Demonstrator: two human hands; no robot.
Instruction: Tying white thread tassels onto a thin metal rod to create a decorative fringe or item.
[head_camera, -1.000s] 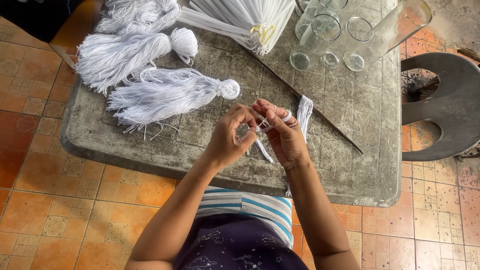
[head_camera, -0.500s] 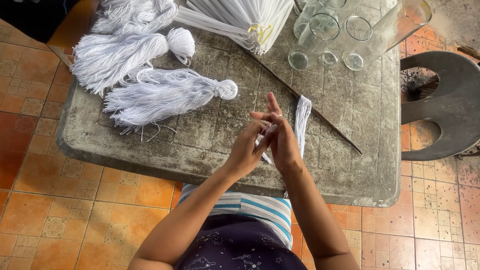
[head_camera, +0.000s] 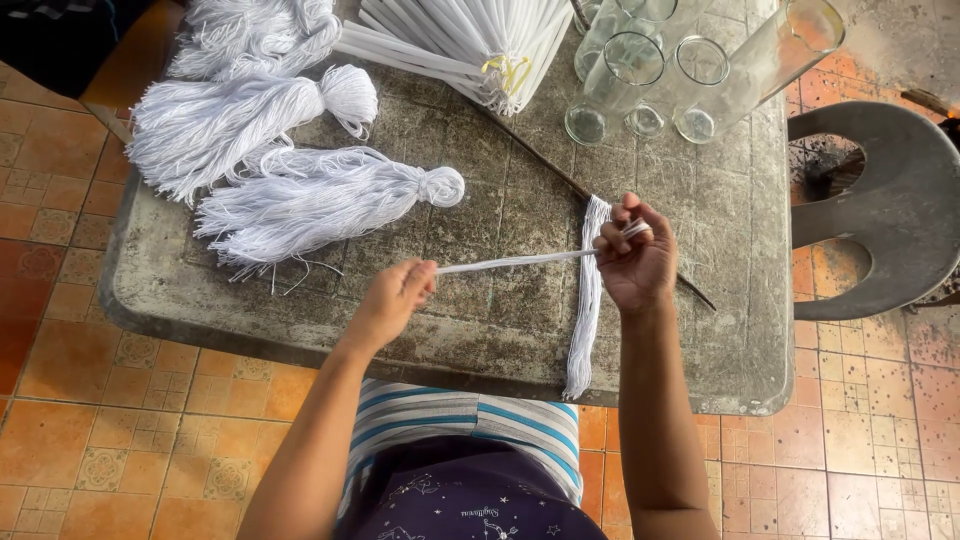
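Head view: the left hand (head_camera: 388, 300) pinches one end of a white strand (head_camera: 515, 261) between its fingertips, and the right hand (head_camera: 632, 262) pinches the other end — the strand is stretched tight between them, over the table (head_camera: 740, 300). A hank (head_camera: 585, 300) of white threads hangs over the table edge, just at 9 o'clock of the right hand. Tassels (head_camera: 310, 200) lie at 10 o'clock, glasses (head_camera: 650, 85) at 12 o'clock.

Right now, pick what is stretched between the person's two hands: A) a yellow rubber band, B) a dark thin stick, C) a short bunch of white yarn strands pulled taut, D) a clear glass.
C: the left hand and right hand pinch opposite ends of white yarn strands drawn straight over the stone table.
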